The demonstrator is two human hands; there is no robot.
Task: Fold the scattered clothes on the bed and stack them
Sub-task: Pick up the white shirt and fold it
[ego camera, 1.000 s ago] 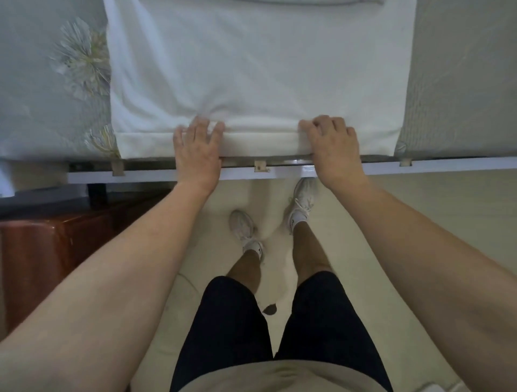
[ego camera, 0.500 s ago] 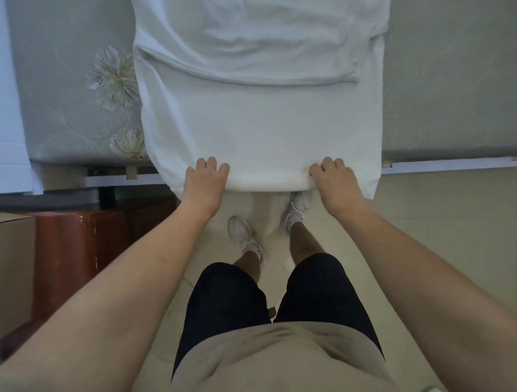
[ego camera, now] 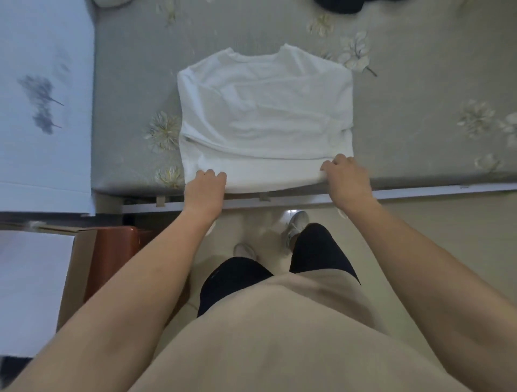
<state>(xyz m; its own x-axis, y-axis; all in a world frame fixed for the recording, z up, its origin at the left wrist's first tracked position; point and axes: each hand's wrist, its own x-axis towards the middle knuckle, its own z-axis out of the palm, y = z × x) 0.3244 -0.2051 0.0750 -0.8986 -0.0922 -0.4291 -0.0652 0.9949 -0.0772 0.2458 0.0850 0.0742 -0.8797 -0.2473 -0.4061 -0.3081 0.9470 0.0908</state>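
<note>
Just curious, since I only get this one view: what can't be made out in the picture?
Head view only.
1. Dark thing at the top edge: cut off by the frame, kind unknown.
2. Pale thing at the top left: cut off likewise.
3. Fingertips of the left hand and right hand: curled round the hem of the white shirt, hidden by cloth.

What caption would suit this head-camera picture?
Folding: left hand and right hand grip the near hem of a white shirt on the flowered bed.
</note>
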